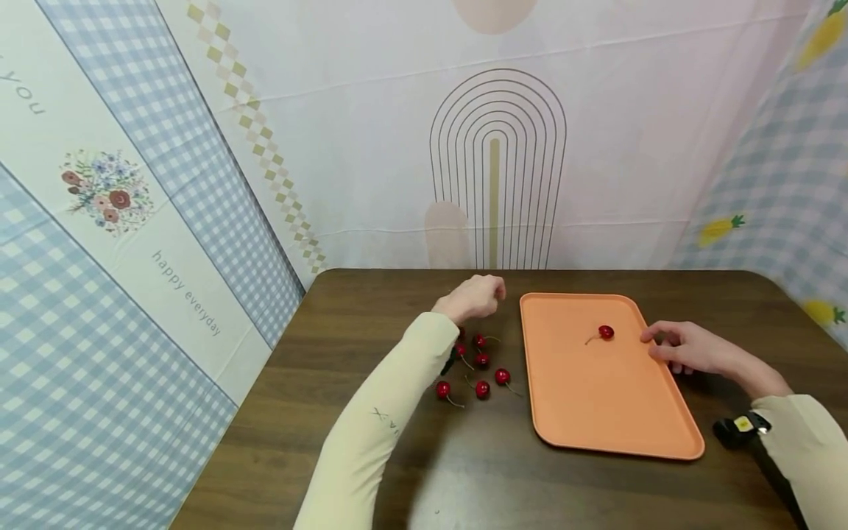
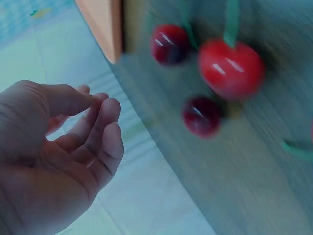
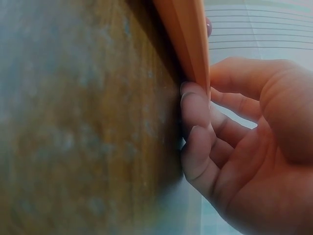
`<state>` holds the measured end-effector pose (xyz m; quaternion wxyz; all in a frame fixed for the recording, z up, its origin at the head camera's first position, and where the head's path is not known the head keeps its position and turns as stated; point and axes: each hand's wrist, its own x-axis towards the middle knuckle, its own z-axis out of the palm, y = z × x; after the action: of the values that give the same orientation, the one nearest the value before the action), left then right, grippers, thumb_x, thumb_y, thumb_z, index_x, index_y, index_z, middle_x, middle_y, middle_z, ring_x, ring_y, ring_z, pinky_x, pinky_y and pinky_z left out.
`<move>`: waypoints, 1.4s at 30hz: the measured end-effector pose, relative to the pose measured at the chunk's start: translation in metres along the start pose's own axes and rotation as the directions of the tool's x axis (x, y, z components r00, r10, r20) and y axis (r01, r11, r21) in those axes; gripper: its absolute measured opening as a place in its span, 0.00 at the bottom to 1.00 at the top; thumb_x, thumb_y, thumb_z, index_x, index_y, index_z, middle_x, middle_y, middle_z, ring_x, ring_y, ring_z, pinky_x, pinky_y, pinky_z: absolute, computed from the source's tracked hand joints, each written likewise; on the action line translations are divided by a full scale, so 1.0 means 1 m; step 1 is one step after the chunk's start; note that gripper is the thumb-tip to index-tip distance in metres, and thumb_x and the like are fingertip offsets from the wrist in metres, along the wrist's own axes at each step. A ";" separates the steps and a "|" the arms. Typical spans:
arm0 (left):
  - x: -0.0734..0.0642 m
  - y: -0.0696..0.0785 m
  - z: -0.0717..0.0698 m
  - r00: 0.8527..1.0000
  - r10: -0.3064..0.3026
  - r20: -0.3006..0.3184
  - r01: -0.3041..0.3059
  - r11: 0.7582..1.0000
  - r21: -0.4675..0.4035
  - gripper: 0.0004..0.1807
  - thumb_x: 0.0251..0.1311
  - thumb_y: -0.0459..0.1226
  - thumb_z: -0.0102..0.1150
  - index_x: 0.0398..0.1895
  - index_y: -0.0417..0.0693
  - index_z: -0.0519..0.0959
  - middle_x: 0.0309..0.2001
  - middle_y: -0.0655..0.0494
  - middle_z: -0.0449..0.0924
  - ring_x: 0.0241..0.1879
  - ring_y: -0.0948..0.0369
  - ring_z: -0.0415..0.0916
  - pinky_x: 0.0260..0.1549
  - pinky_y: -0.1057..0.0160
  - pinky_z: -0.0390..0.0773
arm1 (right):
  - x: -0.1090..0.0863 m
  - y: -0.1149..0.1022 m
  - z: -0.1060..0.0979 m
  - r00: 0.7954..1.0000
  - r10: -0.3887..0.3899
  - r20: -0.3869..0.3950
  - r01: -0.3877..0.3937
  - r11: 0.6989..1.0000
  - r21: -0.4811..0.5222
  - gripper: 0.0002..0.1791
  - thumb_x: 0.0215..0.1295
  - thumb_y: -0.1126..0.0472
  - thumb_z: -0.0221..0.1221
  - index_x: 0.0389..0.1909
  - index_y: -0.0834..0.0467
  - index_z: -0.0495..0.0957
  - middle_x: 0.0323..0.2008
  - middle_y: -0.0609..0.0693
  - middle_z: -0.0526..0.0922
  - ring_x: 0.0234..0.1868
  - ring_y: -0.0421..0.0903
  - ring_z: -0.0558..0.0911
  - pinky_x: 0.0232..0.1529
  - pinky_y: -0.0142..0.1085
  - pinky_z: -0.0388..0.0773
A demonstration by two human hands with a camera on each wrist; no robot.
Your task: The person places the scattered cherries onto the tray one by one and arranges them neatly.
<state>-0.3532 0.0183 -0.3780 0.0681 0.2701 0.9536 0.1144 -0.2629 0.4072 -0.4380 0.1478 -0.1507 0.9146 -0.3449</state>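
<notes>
An orange tray (image 1: 596, 397) lies on the table, with one red cherry (image 1: 606, 333) on it near its far right. My right hand (image 1: 692, 346) pinches the tray's right edge. In the right wrist view, its thumb is on the upper side and curled fingers (image 3: 198, 110) are under the rim. My left hand (image 1: 472, 298) hovers left of the tray, beyond a group of cherries (image 1: 482, 389) with green stems. Its fingers are loosely bent, the thumb close to the index fingertip, and no cherry shows between them. The left wrist view shows a cherry (image 2: 231, 68) apart from this hand.
The brown wooden table (image 1: 265, 449) ends at a pale patterned cloth (image 1: 371, 147) behind it. A blue checked cloth (image 1: 73, 346) hangs at the left. The left sleeve (image 1: 371, 427) passes over part of the cherry group and hides some of it.
</notes>
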 end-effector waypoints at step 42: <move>-0.028 -0.075 0.022 0.983 -0.140 0.120 0.150 0.985 -0.079 0.12 0.63 0.32 0.52 0.46 0.54 0.79 0.45 0.55 0.78 0.40 0.58 0.73 0.35 0.62 0.72 | -0.001 -0.002 0.004 0.999 0.026 -0.020 -0.026 1.000 -0.008 0.19 0.71 0.59 0.56 0.56 0.66 0.71 0.25 0.50 0.75 0.21 0.43 0.74 0.21 0.36 0.74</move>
<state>-0.3630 -0.0544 -0.4168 0.1422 0.2025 0.9594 0.1354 -0.2605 0.4037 -0.4391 0.1424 -0.1359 0.9193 -0.3408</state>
